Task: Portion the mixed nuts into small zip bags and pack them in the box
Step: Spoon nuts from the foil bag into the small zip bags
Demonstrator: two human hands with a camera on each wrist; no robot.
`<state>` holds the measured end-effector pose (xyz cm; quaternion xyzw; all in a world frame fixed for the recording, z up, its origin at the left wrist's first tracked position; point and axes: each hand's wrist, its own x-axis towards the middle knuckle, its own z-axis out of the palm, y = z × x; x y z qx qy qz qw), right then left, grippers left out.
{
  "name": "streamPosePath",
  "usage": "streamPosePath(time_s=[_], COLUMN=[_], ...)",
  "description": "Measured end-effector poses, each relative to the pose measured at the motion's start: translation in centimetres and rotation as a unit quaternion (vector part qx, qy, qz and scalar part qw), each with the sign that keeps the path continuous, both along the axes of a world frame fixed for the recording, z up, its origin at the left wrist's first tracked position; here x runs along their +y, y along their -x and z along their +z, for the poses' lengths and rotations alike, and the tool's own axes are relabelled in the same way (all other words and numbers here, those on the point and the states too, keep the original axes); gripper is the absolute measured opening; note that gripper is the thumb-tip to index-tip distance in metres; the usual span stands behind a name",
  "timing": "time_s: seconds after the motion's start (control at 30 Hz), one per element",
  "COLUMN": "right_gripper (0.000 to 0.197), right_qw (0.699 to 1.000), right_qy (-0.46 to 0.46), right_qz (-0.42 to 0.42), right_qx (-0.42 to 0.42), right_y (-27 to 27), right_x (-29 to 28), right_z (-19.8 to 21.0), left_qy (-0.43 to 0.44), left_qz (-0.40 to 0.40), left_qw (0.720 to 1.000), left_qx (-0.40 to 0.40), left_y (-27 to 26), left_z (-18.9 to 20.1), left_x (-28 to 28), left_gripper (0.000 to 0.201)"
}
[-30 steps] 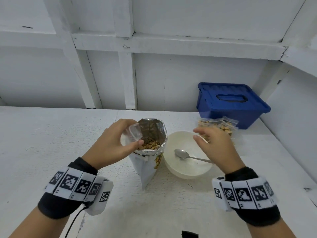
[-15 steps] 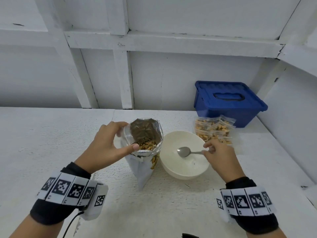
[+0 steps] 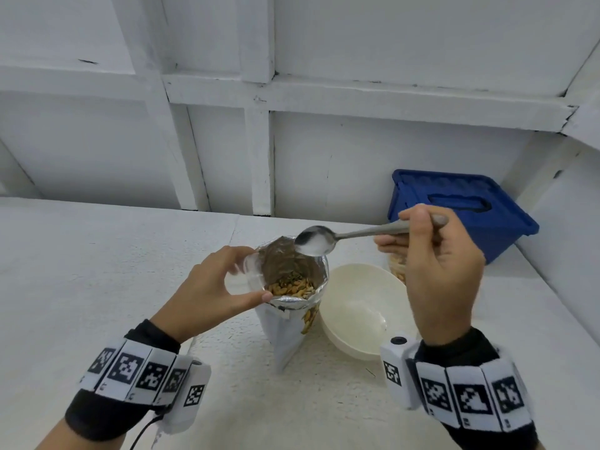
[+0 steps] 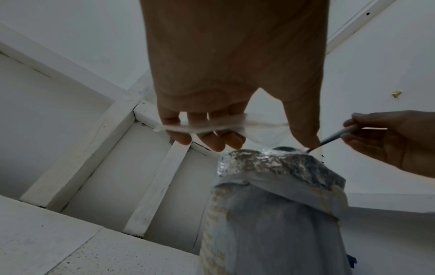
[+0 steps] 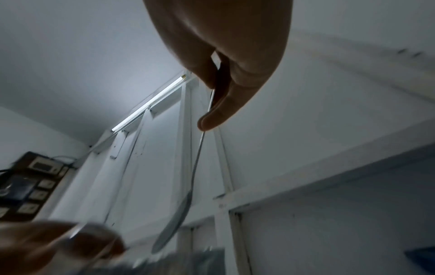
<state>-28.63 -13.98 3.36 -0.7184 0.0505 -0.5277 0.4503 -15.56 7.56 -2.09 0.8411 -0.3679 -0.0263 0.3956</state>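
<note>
Now that I have lifted the spoon [image 3: 313, 241] out of the bowl [image 3: 358, 306], where it lay a second ago, its empty scoop hangs just above the open mouth of the nut pouch [image 3: 289, 287], my right hand [image 3: 441, 274] pinching the handle. My left hand [image 3: 207, 293] still holds a small clear zip bag [image 4: 212, 126] open between thumb and fingers, touching the pouch's rim. The nuts sit low inside the pouch, below the spoon. Filled bags [image 3: 397, 266] lie beyond my right hand, beside the shut blue box [image 3: 461, 209]. I judge another portion is starting: dip, scoop, tip into the bag.
</note>
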Motion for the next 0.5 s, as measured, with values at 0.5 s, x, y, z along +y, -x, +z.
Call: streamPosePath(time_s=[0.5], right_gripper=[0.036], right_qw=[0.951], right_qy=[0.23], right_qz=[0.046], right_qx=[0.2], right_y=[-3.5], right_x=[2.7], right_z=[-6.0], left_qy=[-0.025], left_qz=[-0.023], left_qw=[0.999], left_qx=[0.02], left_y=[-0.1], left_z=[-0.3], left_x=[-0.3], left_gripper=[0.068])
